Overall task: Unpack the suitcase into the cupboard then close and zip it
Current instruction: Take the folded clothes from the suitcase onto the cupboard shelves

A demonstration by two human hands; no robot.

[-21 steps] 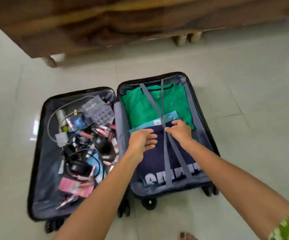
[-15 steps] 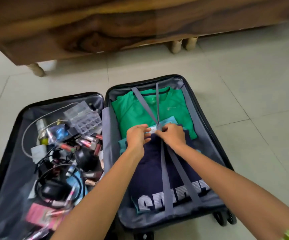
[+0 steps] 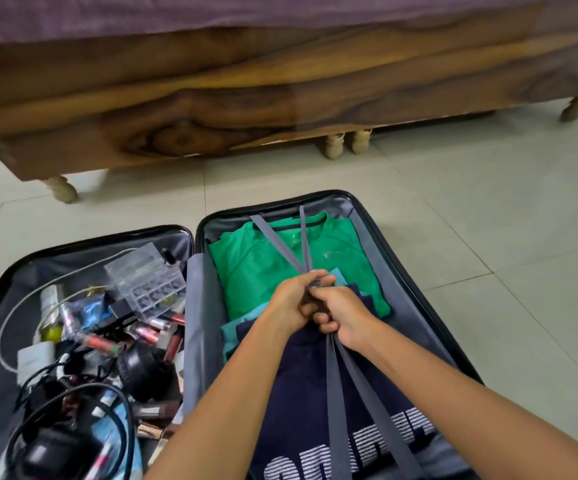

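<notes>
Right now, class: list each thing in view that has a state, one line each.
Suitcase: open flat on the floor.
Straps: crossed over the clothes, not yet undone.
Buckle: gripped by both hands.
Left hand: gripping.
Right hand: gripping.
Clothes: folded, still packed.

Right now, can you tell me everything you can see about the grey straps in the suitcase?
The grey straps are flat bands that look like woven fabric. Two run down from the far wall of the suitcase over the green shirt, and two more run up from the near end over the navy shirt. They meet in the middle, pulled taut, where the left hand and right hand curl round them. Any buckle there is hidden.
</notes>
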